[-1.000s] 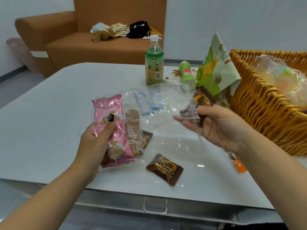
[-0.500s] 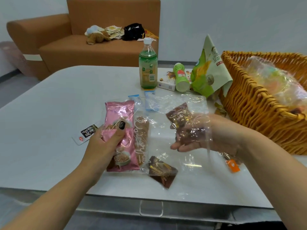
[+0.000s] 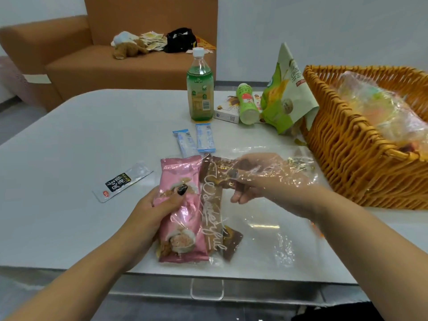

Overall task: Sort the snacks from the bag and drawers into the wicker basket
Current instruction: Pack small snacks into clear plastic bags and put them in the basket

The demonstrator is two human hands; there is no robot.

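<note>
The left hand [image 3: 159, 205] grips a long pink foil snack packet [image 3: 183, 209] lying lengthwise away from the person on the white tabletop [image 3: 69, 181], while the right hand [image 3: 266, 181], inside a clear plastic bag [image 3: 266, 228], has its fingers [image 3: 238, 195] clenched on a brown wrapped snack [image 3: 222, 174] left of the woven wicker basket [image 3: 361, 163].

A glossy pink foil packet [image 3: 183, 209] is seen under a clear, crinkled plastic bag [image 3: 273, 228]; the basket [image 3: 352, 163] is woven of rough wicker, the counter [image 3: 69, 158] smooth and matt.
</note>
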